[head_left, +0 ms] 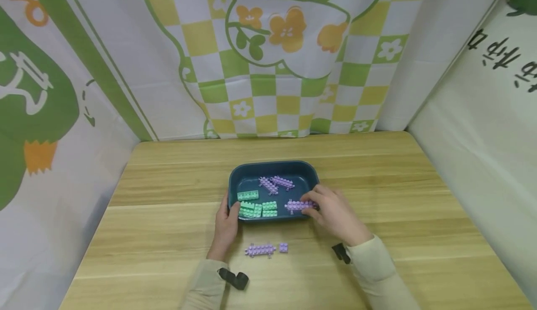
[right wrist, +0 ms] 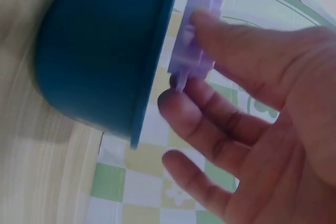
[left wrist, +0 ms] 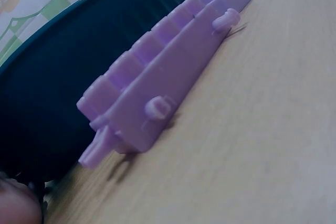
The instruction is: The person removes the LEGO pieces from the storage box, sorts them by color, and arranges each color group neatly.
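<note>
Pinches a purple brick (head_left: 297, 205) between thumb and fingers of the right hand (head_left: 335, 210), over the near right corner of the teal tray (head_left: 249, 182). Looks long and narrow, with studs along the top, thin pegs poking from the sides and a small knob at the end. In the right wrist view, shows above the tray's rim, partly hidden by the thumb. Grips the tray's near left side with the left hand (head_left: 226, 226), with the thumb over the rim. Inside, heaped with green bricks (head_left: 248, 195) at the left and with two crossed pieces (head_left: 268, 186), also purple, toward the far side. Leaves broad wood of the table (head_left: 398, 198) to left and right, plus a band behind, up to the far edge by the hanging cloth (head_left: 272, 105). Tightens in front, between the wrists, around a loose brick (head_left: 260, 250) and a small square (head_left: 283, 247) just beside it.
</note>
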A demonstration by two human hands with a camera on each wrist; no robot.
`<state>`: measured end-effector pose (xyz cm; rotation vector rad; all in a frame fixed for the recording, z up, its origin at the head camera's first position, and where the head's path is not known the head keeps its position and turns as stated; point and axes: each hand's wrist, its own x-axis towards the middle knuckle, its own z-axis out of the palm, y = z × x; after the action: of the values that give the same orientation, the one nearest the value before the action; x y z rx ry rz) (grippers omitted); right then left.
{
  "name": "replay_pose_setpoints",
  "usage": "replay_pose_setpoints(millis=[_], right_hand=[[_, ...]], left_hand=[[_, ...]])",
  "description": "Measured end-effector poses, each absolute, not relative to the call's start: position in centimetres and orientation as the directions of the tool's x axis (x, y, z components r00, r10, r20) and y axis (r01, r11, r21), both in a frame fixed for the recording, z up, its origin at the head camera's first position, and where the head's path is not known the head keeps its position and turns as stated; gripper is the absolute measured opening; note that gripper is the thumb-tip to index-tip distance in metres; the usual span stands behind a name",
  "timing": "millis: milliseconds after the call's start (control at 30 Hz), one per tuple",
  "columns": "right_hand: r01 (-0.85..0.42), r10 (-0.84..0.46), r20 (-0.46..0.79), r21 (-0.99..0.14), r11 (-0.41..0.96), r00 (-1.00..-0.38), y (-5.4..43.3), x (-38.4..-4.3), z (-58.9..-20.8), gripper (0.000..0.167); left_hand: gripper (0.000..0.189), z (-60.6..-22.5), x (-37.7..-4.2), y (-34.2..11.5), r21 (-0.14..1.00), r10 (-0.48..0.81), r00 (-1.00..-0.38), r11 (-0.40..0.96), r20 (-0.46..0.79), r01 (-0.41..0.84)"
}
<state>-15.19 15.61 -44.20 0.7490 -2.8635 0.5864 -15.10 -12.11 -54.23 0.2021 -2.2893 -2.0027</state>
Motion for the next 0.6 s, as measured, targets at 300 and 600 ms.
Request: replay_pose_setpoints(millis=[300, 600], right_hand=[[-0.509, -0.474, 0.192, -0.409, 0.758, -0.859, 16.3, -14.6, -44.5, 0.025], [-0.496, -0.476, 0.165, -0.439, 0.749, -0.864, 16.8, -13.9, -44.3, 0.031]], left_hand=[[0.054, -54.1, -15.0, -12.1, 0.989, -0.165, -0.986, 0.141, -0.020, -0.044], [0.054, -54.0, -15.0, -12.1, 0.988, -0.166, -0.986, 0.142, -0.030, -0.054]])
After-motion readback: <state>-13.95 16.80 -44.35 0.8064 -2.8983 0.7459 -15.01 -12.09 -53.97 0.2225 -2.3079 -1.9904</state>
